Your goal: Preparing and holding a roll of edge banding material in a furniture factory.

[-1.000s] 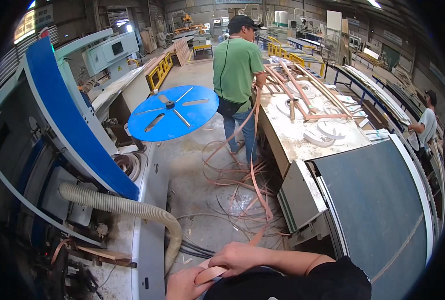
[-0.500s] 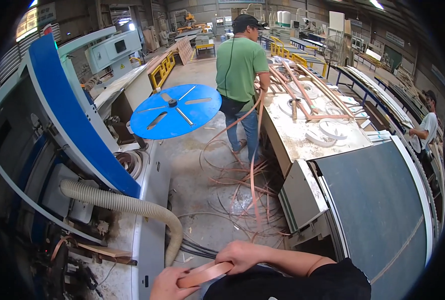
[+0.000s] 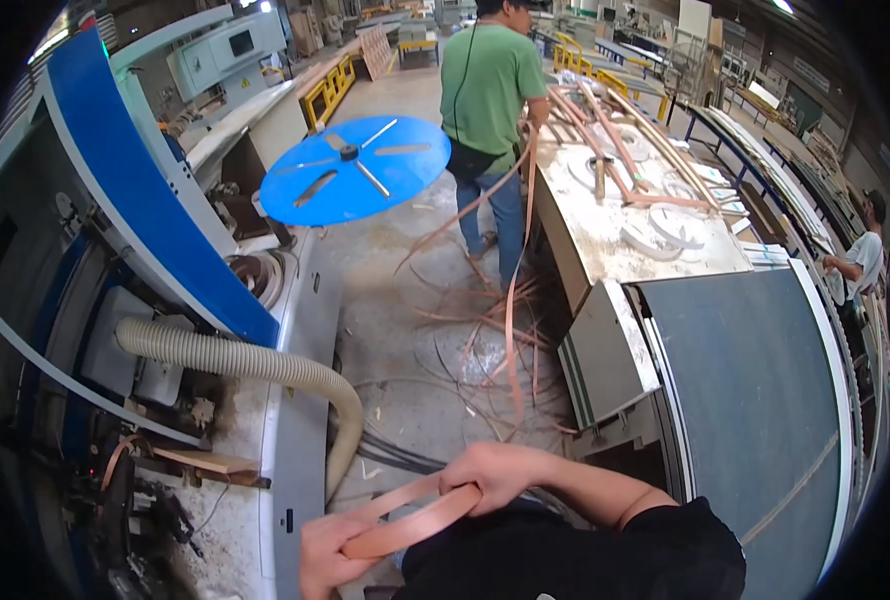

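Low in front of my body, a pinkish-brown coil of edge banding strip (image 3: pixel 417 528) is held between my two hands. My left hand (image 3: pixel 327 552) has its fingers closed around the coil's left end. At the right end, my right hand (image 3: pixel 492 474) grips it with curled fingers, the forearm reaching in from the right. The coil forms a flattened loop with a gap between its near and far sides. Loose strips of the same colour (image 3: pixel 513 345) trail over the floor ahead, up to a co-worker in a green shirt (image 3: pixel 487 85), who holds some of them.
On the left stands a blue and white machine (image 3: pixel 130 190) with a ribbed hose (image 3: pixel 235 362) and a slotted blue disc (image 3: pixel 355 170). A dark conveyor belt (image 3: pixel 745 370) and a dusty white table (image 3: pixel 605 245) line the right. Another person (image 3: pixel 860 262) stands far right.
The coil's loop has opened wider between my hands, and my right hand sits slightly higher in view. The view has tilted down. Loose strips by the co-worker have swung.
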A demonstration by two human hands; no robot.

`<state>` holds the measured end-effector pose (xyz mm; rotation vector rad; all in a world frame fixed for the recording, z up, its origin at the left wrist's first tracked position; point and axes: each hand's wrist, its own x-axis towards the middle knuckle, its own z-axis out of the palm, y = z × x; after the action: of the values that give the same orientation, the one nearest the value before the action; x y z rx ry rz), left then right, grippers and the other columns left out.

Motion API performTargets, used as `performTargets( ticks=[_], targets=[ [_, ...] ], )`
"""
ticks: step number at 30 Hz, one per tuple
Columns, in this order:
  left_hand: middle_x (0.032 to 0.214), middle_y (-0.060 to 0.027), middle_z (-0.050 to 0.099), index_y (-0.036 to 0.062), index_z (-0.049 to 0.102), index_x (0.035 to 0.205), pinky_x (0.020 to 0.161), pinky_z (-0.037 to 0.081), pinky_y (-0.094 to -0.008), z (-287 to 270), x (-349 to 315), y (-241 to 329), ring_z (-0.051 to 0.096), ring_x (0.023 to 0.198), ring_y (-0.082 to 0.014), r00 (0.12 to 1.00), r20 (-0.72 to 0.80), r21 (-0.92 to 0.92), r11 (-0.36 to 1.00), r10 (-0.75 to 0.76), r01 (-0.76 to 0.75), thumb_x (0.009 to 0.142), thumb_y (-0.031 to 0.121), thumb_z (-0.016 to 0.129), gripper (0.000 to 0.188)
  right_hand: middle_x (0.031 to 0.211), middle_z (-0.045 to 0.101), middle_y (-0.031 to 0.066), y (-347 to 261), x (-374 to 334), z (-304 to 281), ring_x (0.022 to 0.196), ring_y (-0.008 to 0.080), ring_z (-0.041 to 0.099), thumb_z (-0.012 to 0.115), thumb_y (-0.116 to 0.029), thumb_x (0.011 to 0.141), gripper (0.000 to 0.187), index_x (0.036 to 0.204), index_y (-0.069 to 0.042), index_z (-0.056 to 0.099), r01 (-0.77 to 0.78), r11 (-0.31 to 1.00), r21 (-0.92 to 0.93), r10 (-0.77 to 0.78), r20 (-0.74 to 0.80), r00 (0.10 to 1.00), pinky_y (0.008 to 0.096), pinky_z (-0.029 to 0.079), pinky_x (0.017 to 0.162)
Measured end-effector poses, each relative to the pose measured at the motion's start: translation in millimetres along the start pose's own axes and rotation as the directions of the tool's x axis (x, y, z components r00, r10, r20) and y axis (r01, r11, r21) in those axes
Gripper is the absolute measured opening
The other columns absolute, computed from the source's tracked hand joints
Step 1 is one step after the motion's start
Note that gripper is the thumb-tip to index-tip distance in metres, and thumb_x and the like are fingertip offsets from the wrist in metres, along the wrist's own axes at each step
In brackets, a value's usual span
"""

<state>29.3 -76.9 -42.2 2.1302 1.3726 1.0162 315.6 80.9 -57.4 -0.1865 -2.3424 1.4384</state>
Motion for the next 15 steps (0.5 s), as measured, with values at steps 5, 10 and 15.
performTargets(
  ticks=[5,10,15],
  targets=[
    [0.092,-0.0112,0.071,0.007,0.068,0.108,0.072,0.054,-0.0397,-0.4,43.1,36.2,0.068,0.081,-0.031,0.978,0.082,0.075,0.98,-0.192,0.186,0.062,0.031,0.09,0.056,0.076,0.064,0.017,-16.0,12.9,3.6,0.077,0.0389,0.064,0.072,-0.019,0.07,0.022,0.085,-0.007,0.061,-0.123,0.978,-0.171,0.128,0.02,0.992,0.0482,0.05,0.065],
    [0.085,-0.0098,0.071,0.0089,0.069,0.095,0.066,0.054,-0.0382,29.8,49.1,43.0,0.069,0.076,-0.0293,0.978,0.104,0.224,0.962,-0.184,0.157,0.068,0.029,0.085,0.038,0.078,0.065,0.0159,-10.1,19.7,16.6,0.078,0.0377,0.065,0.073,-0.02,0.07,0.024,0.085,-0.007,0.061,-0.115,0.952,-0.285,0.126,0.02,0.992,0.0488,0.051,0.066],
    [0.069,-0.0075,0.068,0.0089,0.073,0.093,0.06,0.052,-0.0405,20.1,25.0,22.2,0.066,0.061,-0.033,0.991,0.015,0.165,0.978,-0.132,0.128,0.059,0.027,0.088,0.041,0.079,0.065,0.0145,-12.8,6.0,-0.4,0.078,0.0374,0.064,0.075,-0.02,0.07,0.027,0.09,-0.007,0.061,-0.015,0.991,-0.132,0.008,-0.054,0.998,0.0476,0.05,0.065]
  ],
)
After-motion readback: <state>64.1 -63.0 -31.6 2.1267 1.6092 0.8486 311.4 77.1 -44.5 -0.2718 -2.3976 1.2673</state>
